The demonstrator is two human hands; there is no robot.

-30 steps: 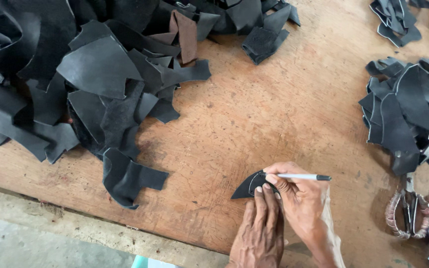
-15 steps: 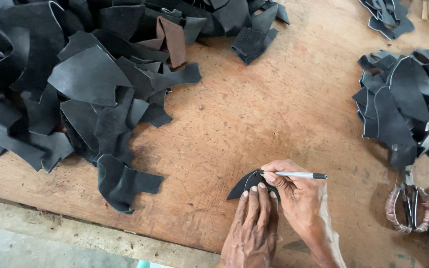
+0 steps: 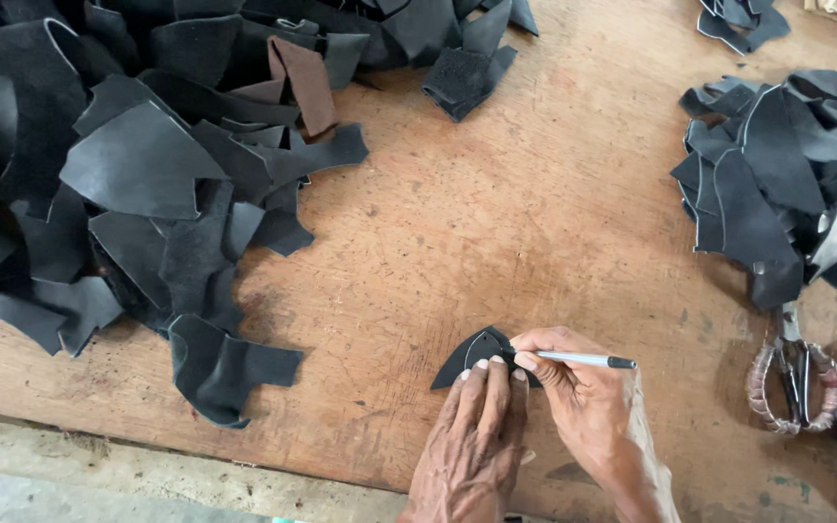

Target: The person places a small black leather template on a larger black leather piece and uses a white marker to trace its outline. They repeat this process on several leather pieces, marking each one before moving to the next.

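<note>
Slip risk first: your left hand [image 3: 472, 441] pins the small black leather piece [image 3: 472, 356] flat with fingers extended and close together, near the table's front edge, while your right hand [image 3: 583, 412] pinches a silver pen [image 3: 583, 360] with its tip at the piece's right edge. I judge that if left-hand pressure eases, the piece shifts and the traced line wanders; your fingertips also cover part of the outline. Wooden table [image 3: 535, 194] is bare around the piece. Large scrap pile [image 3: 147, 174] lies well apart on the left, second pile [image 3: 777, 184] on the right, scissors with wrapped handles [image 3: 791, 383] near your right wrist. Nothing blocks the pen.
</note>
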